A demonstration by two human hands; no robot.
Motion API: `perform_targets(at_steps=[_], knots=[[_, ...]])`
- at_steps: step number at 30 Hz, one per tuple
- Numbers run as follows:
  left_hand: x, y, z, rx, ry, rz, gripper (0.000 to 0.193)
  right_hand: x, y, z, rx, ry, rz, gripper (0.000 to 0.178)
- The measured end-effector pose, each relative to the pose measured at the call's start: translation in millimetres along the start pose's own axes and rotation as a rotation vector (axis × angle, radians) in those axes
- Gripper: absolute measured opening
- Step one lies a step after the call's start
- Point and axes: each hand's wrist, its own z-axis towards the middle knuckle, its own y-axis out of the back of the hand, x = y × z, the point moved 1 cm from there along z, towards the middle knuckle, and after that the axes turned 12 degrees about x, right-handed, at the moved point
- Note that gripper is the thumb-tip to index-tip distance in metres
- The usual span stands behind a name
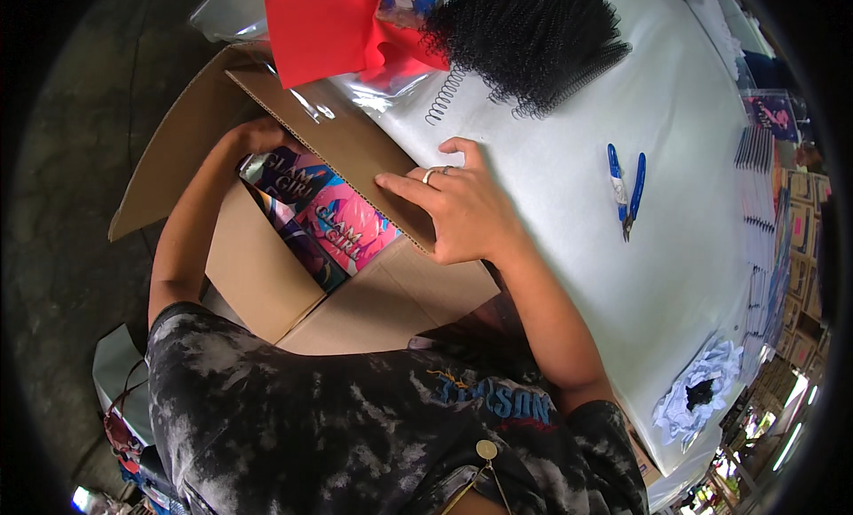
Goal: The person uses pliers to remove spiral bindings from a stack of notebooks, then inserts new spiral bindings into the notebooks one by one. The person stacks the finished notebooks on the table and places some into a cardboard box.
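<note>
My left hand (262,137) reaches into the far end of an open cardboard box (267,266); its fingers are out of sight among the packs. Beside it lie shiny packs, a dark one (289,175) and a pink one (345,226), in colourful printed wrapping. Against the raised right flap (338,146) rests my right hand (462,204). One of its fingers stretches along the cardboard and another sticks out apart, with rings showing; the thumb is hidden. Whatever my left hand may be touching cannot be seen.
On the white-covered table (560,275) lie blue-handled cutters (626,191) and a heap of black wire coils (533,39). Red sheets (324,31) and clear plastic sit beyond the box. Crumpled paper (697,391) is at right, near stacked notebooks (755,195).
</note>
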Motion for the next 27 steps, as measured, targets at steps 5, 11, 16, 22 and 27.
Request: perform_targets(at_steps=[5, 11, 16, 22, 27], knots=[[34, 10, 1, -0.031, 0.149, -0.340, 0.049, 3, 4, -4, -0.021, 0.013, 0.039, 0.060], [21, 21, 14, -0.076, 0.198, -0.386, 0.051, 0, 3, -5, -0.005, -0.016, 0.055, 0.056], [12, 26, -4, -0.124, 0.219, -0.411, 0.052, 5, 3, -3, 0.013, -0.009, 0.027, 0.060], [-6, 22, -22, -0.128, 0.224, -0.476, 0.054, -4, -8, -1, -0.016, -0.010, 0.006, 0.058], [-51, 12, -23, 0.001, 0.330, -0.386, 0.059, -13, -10, -3, 0.001, -0.076, -0.019, 0.058]])
